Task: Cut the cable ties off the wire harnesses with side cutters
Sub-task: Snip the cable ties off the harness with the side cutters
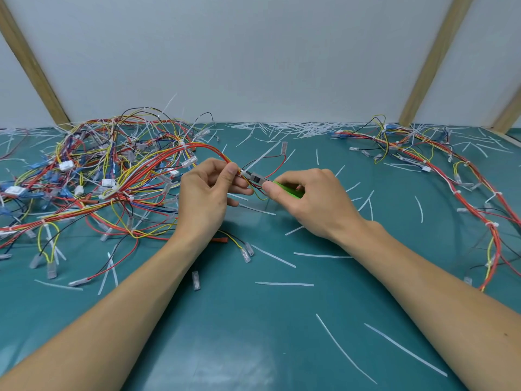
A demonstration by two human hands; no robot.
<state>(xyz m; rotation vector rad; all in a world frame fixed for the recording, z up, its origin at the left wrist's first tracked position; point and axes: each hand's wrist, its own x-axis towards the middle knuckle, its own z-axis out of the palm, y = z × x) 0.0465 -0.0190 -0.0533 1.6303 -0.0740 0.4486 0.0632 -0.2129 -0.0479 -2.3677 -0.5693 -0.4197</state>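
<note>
In the head view, the left hand (207, 193) pinches a red-and-yellow wire harness (158, 162) between thumb and fingertips, just above the teal table mat (239, 320). The right hand (311, 200) grips green-handled side cutters (277, 187) (only the handle and dark head show), whose tip meets a white cable tie (245, 174) on the wires between both hands. A tangled harness pile (84, 176) lies to the left, another harness (439, 162) to the right, with cut tie strips (284, 283) scattered about.
</note>
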